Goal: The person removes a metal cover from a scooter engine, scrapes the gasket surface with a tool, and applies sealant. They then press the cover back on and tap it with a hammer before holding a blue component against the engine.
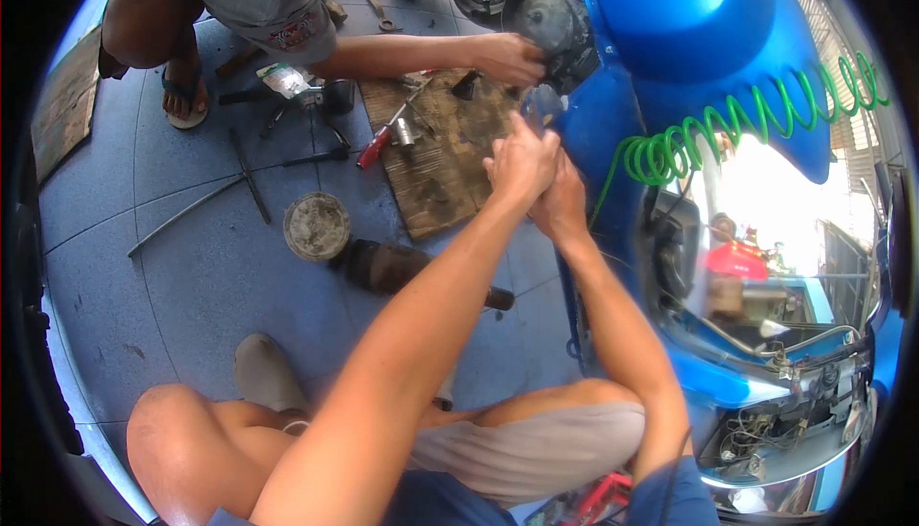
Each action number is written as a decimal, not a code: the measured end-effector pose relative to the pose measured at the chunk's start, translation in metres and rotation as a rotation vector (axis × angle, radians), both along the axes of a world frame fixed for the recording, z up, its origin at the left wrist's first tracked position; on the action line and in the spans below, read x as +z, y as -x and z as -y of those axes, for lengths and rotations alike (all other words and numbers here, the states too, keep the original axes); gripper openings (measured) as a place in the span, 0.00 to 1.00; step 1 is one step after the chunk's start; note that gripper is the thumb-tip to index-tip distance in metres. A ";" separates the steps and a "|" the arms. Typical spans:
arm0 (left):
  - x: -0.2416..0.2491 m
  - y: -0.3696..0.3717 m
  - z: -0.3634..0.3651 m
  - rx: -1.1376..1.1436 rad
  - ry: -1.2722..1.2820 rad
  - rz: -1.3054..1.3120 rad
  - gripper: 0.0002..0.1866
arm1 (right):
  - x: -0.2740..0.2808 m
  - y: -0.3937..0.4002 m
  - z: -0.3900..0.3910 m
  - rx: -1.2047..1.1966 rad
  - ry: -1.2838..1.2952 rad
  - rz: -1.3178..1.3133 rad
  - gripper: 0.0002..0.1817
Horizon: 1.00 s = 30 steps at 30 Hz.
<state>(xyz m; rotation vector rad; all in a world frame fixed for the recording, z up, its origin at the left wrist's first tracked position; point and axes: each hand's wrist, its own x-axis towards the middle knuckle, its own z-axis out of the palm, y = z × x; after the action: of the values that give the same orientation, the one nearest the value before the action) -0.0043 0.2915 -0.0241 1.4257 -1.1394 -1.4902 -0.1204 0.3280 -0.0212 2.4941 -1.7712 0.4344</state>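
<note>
Both of my hands meet beside the blue vehicle body panel, near the wheel hub. My left hand is closed, its fingers pointing up toward a greyish, shiny piece at the panel's edge. Just behind and to the right, my right hand is also closed, pressed against the left one. What they grip is hidden by the fingers. A co-worker's hand reaches to the dark round hub just above my hands.
A green coiled hose hangs to the right. A stained board lies below, with a red-handled screwdriver and a metal socket at its edge. A round tin, a dark cylinder and a cross-shaped bar tool are on the floor.
</note>
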 end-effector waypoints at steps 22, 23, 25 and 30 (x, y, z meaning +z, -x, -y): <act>-0.003 0.002 0.001 0.000 0.017 0.023 0.49 | 0.000 -0.002 0.001 -0.011 -0.017 0.024 0.22; -0.002 0.001 0.000 -0.003 0.016 0.013 0.49 | 0.000 -0.002 0.001 -0.038 -0.034 0.028 0.22; -0.002 0.001 0.000 -0.004 0.012 0.016 0.50 | 0.000 -0.002 0.000 -0.029 -0.025 0.021 0.22; -0.004 0.003 0.001 -0.004 0.024 0.007 0.50 | 0.001 -0.001 0.000 0.002 -0.003 -0.006 0.22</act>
<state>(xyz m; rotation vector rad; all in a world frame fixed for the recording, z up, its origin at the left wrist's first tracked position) -0.0075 0.2907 -0.0280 1.4140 -1.1618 -1.4705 -0.1190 0.3276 -0.0204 2.4969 -1.7680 0.4244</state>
